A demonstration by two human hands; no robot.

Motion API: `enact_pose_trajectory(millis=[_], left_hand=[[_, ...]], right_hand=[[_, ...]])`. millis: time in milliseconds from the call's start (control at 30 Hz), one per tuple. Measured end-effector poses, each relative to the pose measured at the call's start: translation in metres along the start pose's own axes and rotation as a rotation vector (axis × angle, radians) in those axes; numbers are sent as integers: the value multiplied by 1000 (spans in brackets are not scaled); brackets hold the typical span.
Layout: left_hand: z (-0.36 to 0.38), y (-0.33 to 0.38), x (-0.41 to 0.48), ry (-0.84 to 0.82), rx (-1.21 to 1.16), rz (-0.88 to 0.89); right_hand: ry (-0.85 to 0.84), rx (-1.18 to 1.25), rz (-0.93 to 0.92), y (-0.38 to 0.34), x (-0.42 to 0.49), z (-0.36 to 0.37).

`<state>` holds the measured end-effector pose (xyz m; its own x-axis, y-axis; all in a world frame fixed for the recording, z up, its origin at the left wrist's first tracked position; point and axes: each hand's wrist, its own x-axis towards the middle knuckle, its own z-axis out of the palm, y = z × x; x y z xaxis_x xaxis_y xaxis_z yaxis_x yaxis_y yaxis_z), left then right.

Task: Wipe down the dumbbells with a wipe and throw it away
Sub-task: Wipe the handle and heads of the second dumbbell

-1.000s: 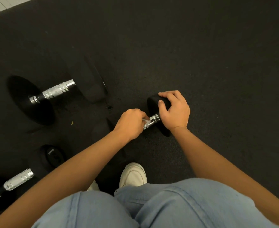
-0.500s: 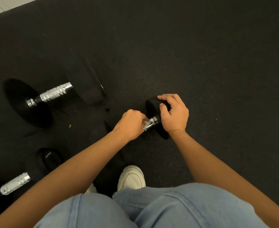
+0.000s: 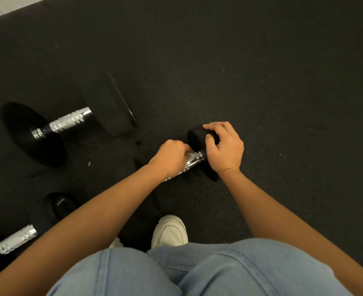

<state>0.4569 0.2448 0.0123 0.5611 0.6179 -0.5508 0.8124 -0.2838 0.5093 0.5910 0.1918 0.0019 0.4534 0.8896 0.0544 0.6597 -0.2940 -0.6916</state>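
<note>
A small black dumbbell (image 3: 194, 136) with a chrome handle lies on the dark rubber floor at the centre. My right hand (image 3: 224, 147) grips its far black head from above. My left hand (image 3: 169, 157) is closed around the chrome handle (image 3: 193, 162). A bit of pale material shows at the left fingertips; I cannot tell whether it is the wipe. The dumbbell's near head is hidden under my left forearm.
A large dumbbell (image 3: 67, 122) lies at the left. Another dumbbell (image 3: 18, 238) lies at the lower left. My white shoe (image 3: 169, 230) and jeans-clad knees (image 3: 197, 272) fill the bottom. A pale floor strip (image 3: 3, 5) shows at the top left corner.
My left hand has slid slightly back along the chrome handle, baring more of it. My right hand stays on the dumbbell head. The view has shifted a little.
</note>
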Motion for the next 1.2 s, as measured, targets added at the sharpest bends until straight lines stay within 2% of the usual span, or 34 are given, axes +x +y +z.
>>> enact_pose_trajectory(millis=[433,767,933,1200], left_hand=[[2,6,-2,53,-9,33],[10,5,-11,121,159,107],[18,8,-17,138,291,243],[17,1,-22,114,288,218]], right_hand=[[-21,-44,-1,-2,1,0],[-12,-59,0,-2,1,1],[-11,-65,-1,-2,1,2],[-6,-65,4,-1,2,2]])
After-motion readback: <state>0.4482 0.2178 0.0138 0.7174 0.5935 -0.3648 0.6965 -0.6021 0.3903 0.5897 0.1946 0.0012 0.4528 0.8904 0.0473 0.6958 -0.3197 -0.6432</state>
